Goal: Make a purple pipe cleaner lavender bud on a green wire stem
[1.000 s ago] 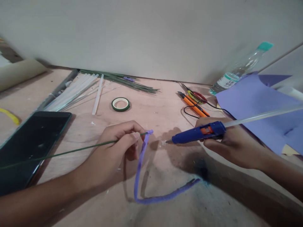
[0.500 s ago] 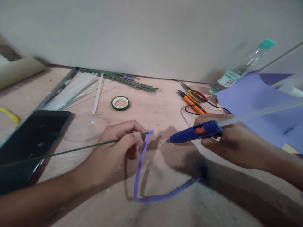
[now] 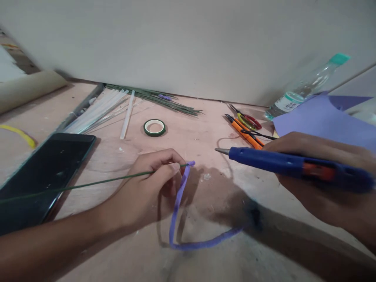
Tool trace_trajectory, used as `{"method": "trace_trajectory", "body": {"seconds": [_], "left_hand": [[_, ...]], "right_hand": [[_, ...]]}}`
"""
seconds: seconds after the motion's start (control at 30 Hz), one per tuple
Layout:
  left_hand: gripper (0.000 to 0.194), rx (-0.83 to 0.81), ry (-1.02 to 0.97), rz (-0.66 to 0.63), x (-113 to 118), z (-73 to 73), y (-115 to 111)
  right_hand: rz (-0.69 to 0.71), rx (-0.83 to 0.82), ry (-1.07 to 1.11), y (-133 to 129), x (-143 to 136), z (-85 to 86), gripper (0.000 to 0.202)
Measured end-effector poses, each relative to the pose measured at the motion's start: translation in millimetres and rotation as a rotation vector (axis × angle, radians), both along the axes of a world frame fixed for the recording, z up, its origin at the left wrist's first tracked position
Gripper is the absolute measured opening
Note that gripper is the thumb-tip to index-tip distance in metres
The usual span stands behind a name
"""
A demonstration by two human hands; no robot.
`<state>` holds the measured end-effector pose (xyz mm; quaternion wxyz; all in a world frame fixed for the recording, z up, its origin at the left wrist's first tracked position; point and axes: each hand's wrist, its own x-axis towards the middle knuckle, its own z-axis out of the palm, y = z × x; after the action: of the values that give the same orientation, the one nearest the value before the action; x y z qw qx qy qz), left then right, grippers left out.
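My left hand [image 3: 155, 172] pinches a thin green stem [image 3: 108, 180] near its tip. A narrow purple paper strip [image 3: 202, 246] is wound around that tip, and its loose length hangs down and curves to the right over the table. My right hand [image 3: 311, 188] is wrapped around a blue glue gun [image 3: 273, 160], which is raised above the table with its metal nozzle pointing left. A small whitish blob of glue [image 3: 207, 177] lies on the table between the hands.
A phone [image 3: 49, 172] lies at left, near glue sticks [image 3: 96, 109] and green stems [image 3: 152, 98]. Green tape [image 3: 154, 127] is behind my left hand. An orange cutter [image 3: 243, 131], scissors [image 3: 246, 119], a bottle [image 3: 308, 88] and purple paper [image 3: 317, 119] lie at right.
My right hand has lifted the glue gun off the table and drawn it right and closer to the camera. My left hand keeps its pinch on the stem.
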<state>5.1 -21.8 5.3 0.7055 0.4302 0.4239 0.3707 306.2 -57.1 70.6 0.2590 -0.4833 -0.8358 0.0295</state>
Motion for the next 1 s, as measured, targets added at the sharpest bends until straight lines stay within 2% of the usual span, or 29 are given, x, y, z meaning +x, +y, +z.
{"method": "trace_trajectory", "body": {"seconds": [0.07, 0.23, 0.37, 0.53, 0.7, 1.0], "left_hand": [[0.012, -0.085, -0.082, -0.004, 2, 1.6, -2], [0.014, -0.114, -0.171, -0.009, 6, 3.2, -5], [0.014, -0.065, -0.206, -0.064, 3, 0.6, -6], [0.017, 0.117, 0.001, -0.120, -7, -5.4, -5], [0.022, 0.263, 0.086, -0.205, -14, -5.2, -5], [0.022, 0.319, 0.138, -0.218, -14, -4.0, -4]], "right_hand": [[0.029, 0.027, 0.091, -2, -3, -10.8, 0.016], [0.289, -0.024, 0.129, -1, -7, -30.9, 0.034], [0.291, -0.097, 0.183, 1, -14, -37.7, 0.036], [0.319, -0.124, 0.282, 5, -20, -49.0, 0.023], [0.340, -0.092, 0.330, 6, -19, -54.6, 0.022], [0.350, -0.112, 0.316, 5, -21, -56.0, 0.018]]}}
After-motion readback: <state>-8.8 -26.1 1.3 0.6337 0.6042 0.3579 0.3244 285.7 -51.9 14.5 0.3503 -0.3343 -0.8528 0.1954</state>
